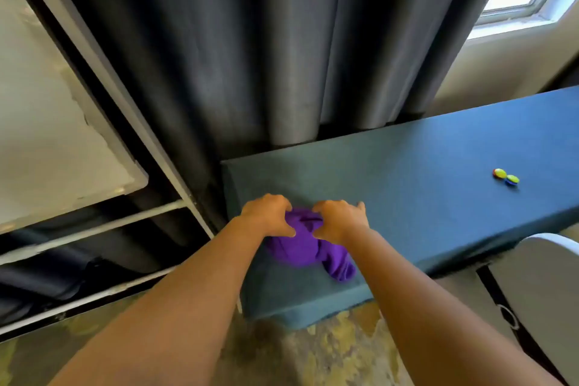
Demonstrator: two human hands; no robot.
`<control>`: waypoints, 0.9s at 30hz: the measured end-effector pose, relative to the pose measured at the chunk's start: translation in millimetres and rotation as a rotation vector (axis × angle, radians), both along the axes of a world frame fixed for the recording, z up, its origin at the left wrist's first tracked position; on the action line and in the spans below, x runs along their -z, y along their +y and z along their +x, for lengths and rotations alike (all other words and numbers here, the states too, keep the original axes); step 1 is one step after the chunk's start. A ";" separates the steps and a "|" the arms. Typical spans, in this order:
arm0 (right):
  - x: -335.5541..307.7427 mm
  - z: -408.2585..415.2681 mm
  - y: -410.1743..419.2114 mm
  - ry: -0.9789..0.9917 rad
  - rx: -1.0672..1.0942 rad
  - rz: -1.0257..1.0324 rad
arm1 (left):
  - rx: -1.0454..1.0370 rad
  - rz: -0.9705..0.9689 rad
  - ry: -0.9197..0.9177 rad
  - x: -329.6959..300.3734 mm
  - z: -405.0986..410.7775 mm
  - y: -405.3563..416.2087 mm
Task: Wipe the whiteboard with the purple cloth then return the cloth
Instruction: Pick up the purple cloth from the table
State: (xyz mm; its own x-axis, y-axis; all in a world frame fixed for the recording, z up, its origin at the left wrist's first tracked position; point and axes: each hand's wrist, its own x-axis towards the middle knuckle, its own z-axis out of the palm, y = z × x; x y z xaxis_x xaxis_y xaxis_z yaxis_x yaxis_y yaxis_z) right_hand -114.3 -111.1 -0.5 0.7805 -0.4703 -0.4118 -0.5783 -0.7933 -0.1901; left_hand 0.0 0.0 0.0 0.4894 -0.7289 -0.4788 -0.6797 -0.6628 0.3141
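Both hands are on the purple cloth, bunched at the near-left end of the blue surface, lower middle of the frame. Left hand and right hand each have a curled grip pinching its folds. I'd gather it into one firm wad before heading to the whiteboard at left.

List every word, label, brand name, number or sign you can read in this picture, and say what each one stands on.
No readable text anywhere in this view.
The whiteboard shows only smudges, no legible writing.
The purple cloth, under the left hand and right hand, carries no label.
The two small round coloured pieces on the blue table are too small to tell any marking.
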 end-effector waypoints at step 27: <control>-168.1 41.3 4.2 -0.291 -0.118 -0.047 | 0.006 -0.156 -0.194 -169.2 49.4 26.2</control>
State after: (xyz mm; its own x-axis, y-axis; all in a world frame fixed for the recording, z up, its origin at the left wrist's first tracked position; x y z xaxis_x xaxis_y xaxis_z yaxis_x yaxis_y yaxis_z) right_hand -73.0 -107.0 167.6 0.9126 -0.3829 -0.1431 -0.4087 -0.8636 -0.2954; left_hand 49.4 26.2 169.2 0.5571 -0.7896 -0.2572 -0.7409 -0.6125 0.2755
